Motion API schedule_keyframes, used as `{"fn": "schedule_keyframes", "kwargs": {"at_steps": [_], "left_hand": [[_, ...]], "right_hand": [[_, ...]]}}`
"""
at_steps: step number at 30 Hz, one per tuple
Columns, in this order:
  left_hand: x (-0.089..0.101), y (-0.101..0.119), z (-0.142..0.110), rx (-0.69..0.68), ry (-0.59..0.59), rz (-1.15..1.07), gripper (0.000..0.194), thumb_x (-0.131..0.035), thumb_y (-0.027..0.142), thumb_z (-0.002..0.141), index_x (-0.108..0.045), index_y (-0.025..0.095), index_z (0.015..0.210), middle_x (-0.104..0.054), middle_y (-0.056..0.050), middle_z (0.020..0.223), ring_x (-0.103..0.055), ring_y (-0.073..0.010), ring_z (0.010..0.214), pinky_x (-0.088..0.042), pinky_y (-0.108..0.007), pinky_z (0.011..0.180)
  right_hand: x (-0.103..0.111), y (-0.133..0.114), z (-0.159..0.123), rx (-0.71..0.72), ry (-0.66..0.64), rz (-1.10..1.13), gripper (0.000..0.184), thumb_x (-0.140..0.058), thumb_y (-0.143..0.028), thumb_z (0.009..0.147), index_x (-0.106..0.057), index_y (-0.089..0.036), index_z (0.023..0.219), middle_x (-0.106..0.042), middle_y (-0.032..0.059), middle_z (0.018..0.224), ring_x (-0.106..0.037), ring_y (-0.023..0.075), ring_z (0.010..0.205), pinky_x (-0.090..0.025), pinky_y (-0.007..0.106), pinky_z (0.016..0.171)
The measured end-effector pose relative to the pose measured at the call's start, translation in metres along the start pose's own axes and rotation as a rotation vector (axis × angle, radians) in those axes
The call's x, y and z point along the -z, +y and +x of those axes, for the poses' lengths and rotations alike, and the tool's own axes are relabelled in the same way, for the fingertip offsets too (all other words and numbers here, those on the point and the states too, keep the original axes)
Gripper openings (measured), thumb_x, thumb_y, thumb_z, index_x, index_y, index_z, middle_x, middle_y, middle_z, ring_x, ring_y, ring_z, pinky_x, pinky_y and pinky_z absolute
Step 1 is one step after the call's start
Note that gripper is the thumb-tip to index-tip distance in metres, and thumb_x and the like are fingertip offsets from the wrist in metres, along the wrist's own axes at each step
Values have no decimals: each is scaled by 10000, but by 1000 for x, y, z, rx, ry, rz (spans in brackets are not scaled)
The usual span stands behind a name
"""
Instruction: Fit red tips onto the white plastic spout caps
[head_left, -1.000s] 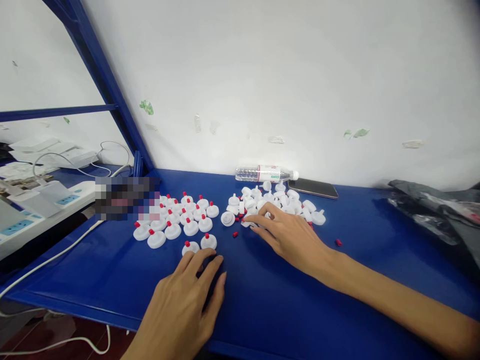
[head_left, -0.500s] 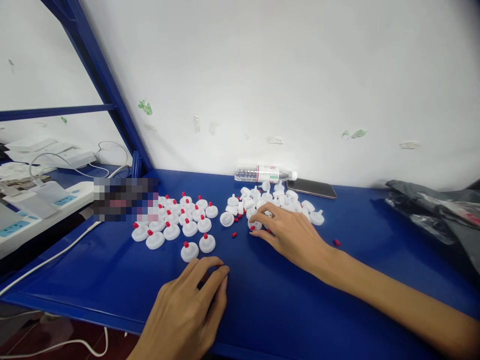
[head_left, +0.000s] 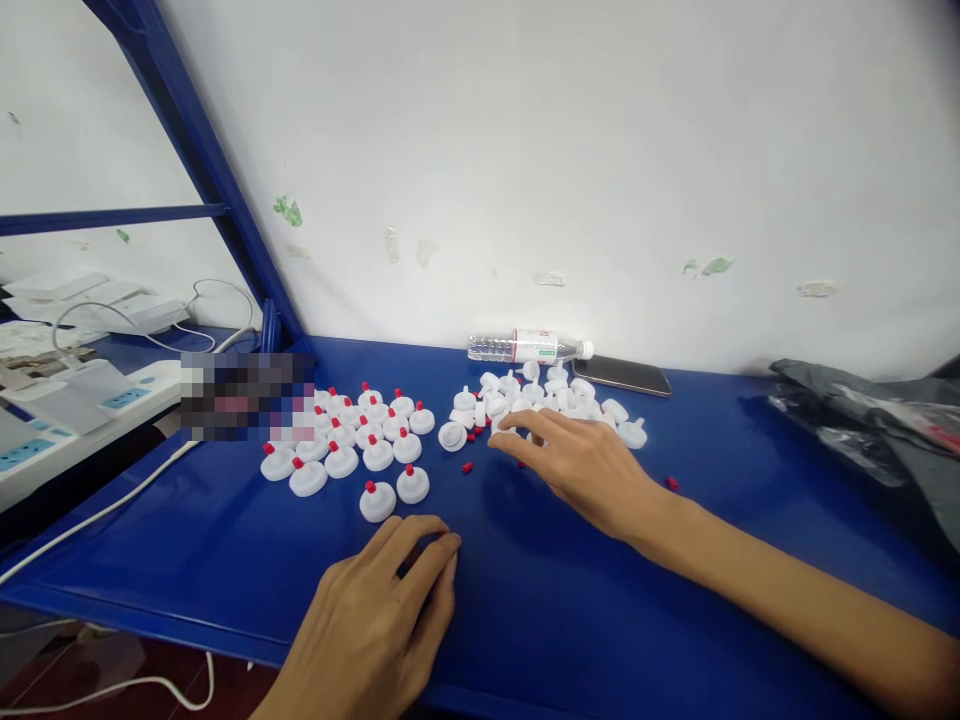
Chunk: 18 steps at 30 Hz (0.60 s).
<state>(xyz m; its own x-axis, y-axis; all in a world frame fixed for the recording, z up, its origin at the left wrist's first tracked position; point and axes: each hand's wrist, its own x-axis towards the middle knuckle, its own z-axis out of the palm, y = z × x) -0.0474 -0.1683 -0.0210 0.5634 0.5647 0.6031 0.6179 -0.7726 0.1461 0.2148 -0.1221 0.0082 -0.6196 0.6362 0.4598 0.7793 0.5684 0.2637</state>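
My left hand rests near the front of the blue table, its fingers curled and the fingertips close to the thumb. Whatever those fingers may hold is hidden. Over the front of a pile of white spouted caps, my right hand has thumb and forefinger around a white spouted cap, partly covered by the fingers. Several small red tips lie on the table near this pile. To the left stands a group of white caps with red tips fitted, spouts up. Two of them stand just beyond my left hand.
A clear plastic bottle lies along the wall, with a dark phone to its right. Grey plastic bags lie far right. At left are a power strip, a white cable and a blue frame post.
My right hand has lifted slightly, with the white cap between finger and thumb rising a little. My left hand has stayed in place.
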Motion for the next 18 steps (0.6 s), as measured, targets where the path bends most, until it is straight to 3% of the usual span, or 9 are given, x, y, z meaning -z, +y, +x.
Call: {"fn": "schedule_keyframes", "kwargs": {"at_steps": [3,6,9,11,15,18], "left_hand": [[-1,0,1,3,13,-4,246,-499,125,1021,-679,208,1166,-740,-53,1053,-744,-180,906,-639,-272,731],[-1,1,-1,54,56,-20,251,-520,146,1014,-688,225,1183,-758,-49,1082,-760,-179,924,-643,-268,785],[3,6,-5,250,74,-208,345,-561,231,1020,-626,283,1354,-772,-9,1028,-750,-126,737,-623,-200,650],[5,9,-7,430,7,-447,415,-572,332,1028,-583,321,1443,-775,16,932,-711,-113,619,-597,-186,550],[6,9,-4,666,-153,-858,382,-645,495,973,-737,312,1295,-807,-22,987,-749,-190,731,-638,-267,601],[4,7,-1,734,-176,-907,367,-739,491,903,-772,299,1214,-804,-17,1002,-714,-169,670,-574,-225,498]], "right_hand": [[3,2,2,71,6,-124,416,-431,50,960,-700,-201,1154,-758,72,1221,-686,198,865,-443,291,543],[10,3,4,41,25,-77,389,-442,4,1004,-701,-224,1185,-769,54,1233,-701,190,892,-467,282,565],[21,-8,3,-24,116,169,291,-487,-133,1072,-673,-246,1266,-774,18,1248,-729,171,991,-542,268,679],[28,-23,2,56,155,311,275,-479,-204,1095,-686,-268,1264,-777,3,1247,-740,146,965,-568,259,741],[38,-51,-1,291,202,376,288,-499,-187,1071,-748,-307,1154,-802,-22,1153,-721,111,745,-538,241,604],[39,-47,0,232,158,480,244,-552,-247,1075,-694,-276,1271,-771,6,1232,-748,128,895,-570,236,708]]}}
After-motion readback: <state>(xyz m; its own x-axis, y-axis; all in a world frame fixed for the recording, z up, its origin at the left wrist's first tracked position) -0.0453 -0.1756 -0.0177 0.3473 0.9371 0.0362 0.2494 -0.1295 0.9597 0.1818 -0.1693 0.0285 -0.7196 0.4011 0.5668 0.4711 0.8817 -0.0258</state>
